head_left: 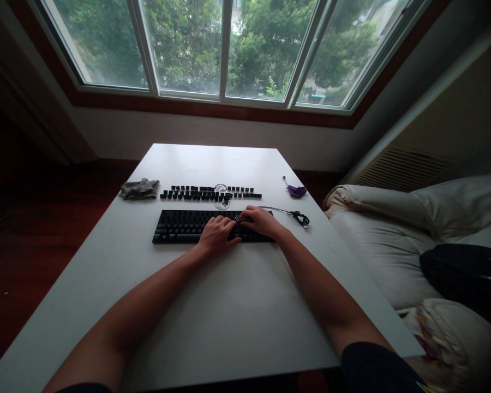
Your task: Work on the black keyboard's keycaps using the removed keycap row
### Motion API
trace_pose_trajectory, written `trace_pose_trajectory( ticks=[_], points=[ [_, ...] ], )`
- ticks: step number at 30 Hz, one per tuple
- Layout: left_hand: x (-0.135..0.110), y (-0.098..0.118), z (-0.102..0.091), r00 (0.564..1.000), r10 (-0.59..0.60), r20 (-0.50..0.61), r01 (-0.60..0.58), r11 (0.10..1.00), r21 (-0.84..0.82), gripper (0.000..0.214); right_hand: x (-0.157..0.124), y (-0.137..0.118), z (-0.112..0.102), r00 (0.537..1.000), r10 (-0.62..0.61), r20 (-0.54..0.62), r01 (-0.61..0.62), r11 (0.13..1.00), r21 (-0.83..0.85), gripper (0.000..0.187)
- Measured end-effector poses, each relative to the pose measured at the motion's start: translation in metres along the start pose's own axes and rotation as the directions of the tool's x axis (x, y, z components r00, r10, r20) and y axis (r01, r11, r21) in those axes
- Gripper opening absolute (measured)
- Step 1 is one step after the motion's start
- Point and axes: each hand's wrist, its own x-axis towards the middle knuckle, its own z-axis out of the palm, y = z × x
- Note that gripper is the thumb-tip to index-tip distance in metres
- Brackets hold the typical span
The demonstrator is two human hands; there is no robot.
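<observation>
A black keyboard (pixel 178 224) lies crosswise on the white table. My left hand (pixel 217 234) rests on its middle, fingers over the keys and thumb apart toward the front edge. Just right of it, my right hand (pixel 261 221) is over the right part of the keyboard, with thumb and fingertips pinched together. A small dark thing with a light glint (pixel 239 218) is at those fingertips; its kind is too small to make out. Behind the keyboard stand rows of loose black keycaps (pixel 198 195). The keys under both hands are hidden.
A grey cloth (pixel 139 189) lies at the table's left edge. On the right are a purple cloth (pixel 297 191) with a thin light stick beside it, and a coiled black cable (pixel 300 219). A cream sofa (pixel 376 245) adjoins the white table (pixel 229 305); windows are ahead.
</observation>
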Motion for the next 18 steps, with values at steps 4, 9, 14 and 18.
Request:
trace_pose_trajectory(
  ticks=[4,9,14,18],
  points=[
    [-0.0001,-0.0001,0.0002,1.0,-0.002,0.007,0.002,1.0,0.002,0.043,-0.0004,0.0037,0.0018,1.0,-0.022,-0.006,0.022,0.999,0.027,0.016],
    [-0.0004,-0.0002,-0.0005,1.0,0.005,0.004,-0.005,1.0,0.004,0.044,-0.0003,0.0058,0.0027,0.999,-0.033,-0.019,0.034,0.998,0.047,0.015],
    [-0.0002,0.0,-0.0009,1.0,0.002,0.014,-0.002,1.0,0.005,0.043,-0.0003,0.0067,0.0029,0.999,-0.036,-0.019,0.036,0.999,0.032,0.013],
    [0.0,0.0002,0.0,1.0,0.0,0.009,0.0,1.0,0.005,0.043,-0.0002,0.007,0.004,0.999,-0.038,-0.026,0.038,0.999,-0.001,0.012]
  ],
)
